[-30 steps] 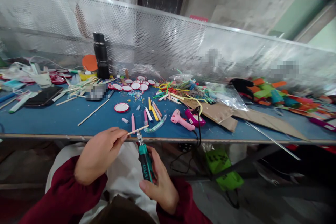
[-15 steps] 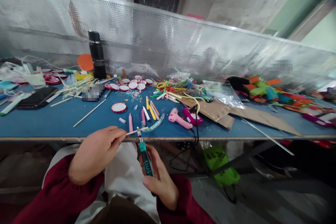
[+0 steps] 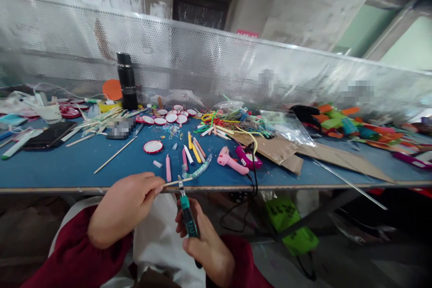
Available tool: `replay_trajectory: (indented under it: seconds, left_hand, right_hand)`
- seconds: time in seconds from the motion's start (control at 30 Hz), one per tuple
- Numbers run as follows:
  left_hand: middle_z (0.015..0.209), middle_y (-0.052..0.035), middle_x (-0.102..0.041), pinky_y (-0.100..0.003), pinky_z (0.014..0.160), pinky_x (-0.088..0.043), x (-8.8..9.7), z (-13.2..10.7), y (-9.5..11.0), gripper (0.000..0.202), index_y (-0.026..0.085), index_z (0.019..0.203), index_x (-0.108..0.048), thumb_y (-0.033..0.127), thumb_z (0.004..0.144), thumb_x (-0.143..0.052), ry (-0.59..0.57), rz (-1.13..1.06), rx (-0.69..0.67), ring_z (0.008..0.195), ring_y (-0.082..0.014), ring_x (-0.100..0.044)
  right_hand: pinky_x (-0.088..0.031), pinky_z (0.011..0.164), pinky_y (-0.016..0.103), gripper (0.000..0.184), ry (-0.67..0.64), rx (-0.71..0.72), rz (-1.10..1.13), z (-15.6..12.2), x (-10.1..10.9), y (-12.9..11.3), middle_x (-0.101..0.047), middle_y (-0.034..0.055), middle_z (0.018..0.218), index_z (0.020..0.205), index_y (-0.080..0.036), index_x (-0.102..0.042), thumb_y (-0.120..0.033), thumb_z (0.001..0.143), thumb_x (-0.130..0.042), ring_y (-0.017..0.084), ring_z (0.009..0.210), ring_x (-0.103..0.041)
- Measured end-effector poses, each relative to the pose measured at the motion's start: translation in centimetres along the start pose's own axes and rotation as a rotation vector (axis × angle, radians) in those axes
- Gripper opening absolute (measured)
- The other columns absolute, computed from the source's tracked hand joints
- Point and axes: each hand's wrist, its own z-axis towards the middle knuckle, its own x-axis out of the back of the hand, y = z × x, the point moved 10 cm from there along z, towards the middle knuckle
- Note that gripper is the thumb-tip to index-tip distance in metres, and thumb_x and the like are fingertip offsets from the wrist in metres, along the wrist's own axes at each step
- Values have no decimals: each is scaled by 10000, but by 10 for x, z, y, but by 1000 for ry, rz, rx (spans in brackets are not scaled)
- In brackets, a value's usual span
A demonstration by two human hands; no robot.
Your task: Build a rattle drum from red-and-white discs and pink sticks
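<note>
L hand (image 3: 133, 200) palm-down, pinching stick (image 3: 173, 183); R hand (image 3: 209, 243) clasping pliers (image 3: 188, 217) angled fwd.

The tabletop (image 3: 72, 168) is blue and messy. A black bottle (image 3: 128, 84) stands near the back. A phone (image 3: 50, 136) lies on the left. A thin stick (image 3: 114, 155) lies between the phone and a round white disc (image 3: 153, 146). Pens (image 3: 168, 168) lie near a pink glue gun (image 3: 232, 163), and brown cardboard (image 3: 347, 163) lies flat further right.

- It's a craft workshop, folks: pink glue gun (image 3: 232, 160) near the worktop's (image 3: 77, 166) front edge!
- Perforated metal screen (image 3: 202, 63) along the back edge!
- Rough concrete wall (image 3: 303, 4) beyond!
</note>
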Motion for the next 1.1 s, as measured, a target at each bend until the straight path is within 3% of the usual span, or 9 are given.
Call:
replay_trajectory:
  seconds: [0.1,0.17,0.27,0.37,0.5,0.63,0.83,1.1]
  left_hand:
    - [936,-48,-709,-294,781,-456,0,11,5,322,266,926,-712,314,943,-394,-37,18,-62,857,-200,-642]
    - [999,-59,-710,-302,814,-450,10,26,7,341,257,980,-701,321,955,-368,-4,40,-85,918,-211,-637]
    - [993,-63,-709,-303,816,-438,29,62,7,354,235,954,-687,325,959,-345,49,113,-117,937,-218,-627]
    - [1011,-56,-710,-293,808,-430,38,108,-8,368,229,942,-681,338,960,-330,78,144,-121,938,-215,-625]
    - [1019,-78,-716,-289,799,-435,26,163,-42,403,214,954,-682,368,962,-310,50,148,-67,934,-220,-632]
    - [1084,-83,-713,-296,838,-436,10,191,-66,414,221,994,-681,355,964,-291,30,125,-59,1010,-228,-628]
    - [1110,-99,-707,-305,855,-434,-1,201,-85,444,211,1028,-677,361,968,-264,22,105,-45,1029,-234,-629]
    - [1110,-101,-701,-311,877,-429,-8,209,-93,462,203,1006,-679,380,967,-254,-9,92,-49,1031,-231,-625]
  right_hand:
    - [-469,802,333,519,111,27,-145,9,15,-20,-596,31,967,1202,-237,-536,-172,687,-560,194,873,-551]
    - [-460,801,325,475,147,53,-265,22,26,-41,-605,25,959,1166,-232,-548,-158,697,-523,193,881,-549]
    - [-442,794,312,308,111,80,-450,59,39,-73,-613,9,922,1033,-217,-570,-187,731,-517,183,867,-545]
    - [-427,731,283,161,142,103,-551,114,58,-94,-600,8,865,888,-196,-554,-226,731,-535,171,825,-544]
    - [-409,604,247,122,197,-95,-586,181,79,-78,-593,8,764,812,-188,-514,-254,727,-571,154,701,-586]
    - [-423,546,254,138,211,-107,-587,217,80,-66,-637,19,759,855,-180,-536,-278,762,-566,152,582,-611]
    - [-416,562,256,137,259,-111,-649,236,84,-59,-630,6,681,863,-182,-567,-277,770,-597,160,594,-599]
    - [-404,578,262,118,271,-126,-727,243,89,-61,-551,-1,604,778,-200,-573,-294,744,-637,193,690,-595]
